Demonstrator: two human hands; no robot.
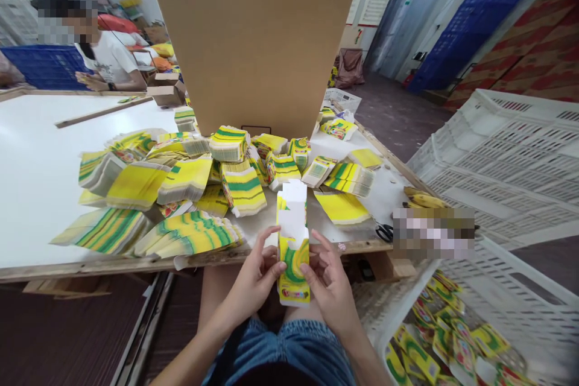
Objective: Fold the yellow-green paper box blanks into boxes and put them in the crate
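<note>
A yellow and green carton (294, 265) with white flaps standing up at its far end is held over my lap, just off the table's front edge. My left hand (259, 274) grips its left side, thumb on the printed face. On the opposite side, my right hand (326, 271) holds it the same way, with the thumb on the front and the fingers partly behind. Beyond the carton, stacks of flat cartons (244, 187) in the same yellow and green lie heaped on the white table (31, 193).
A tall brown cardboard panel (257, 42) rises behind the stacks. Black-handled scissors (384, 232) and bananas (425, 199) lie at the right edge. A white crate (506, 277) at lower right contains several cartons. White crates (497, 151) stand farther right. Another person (108, 54) sits at far left.
</note>
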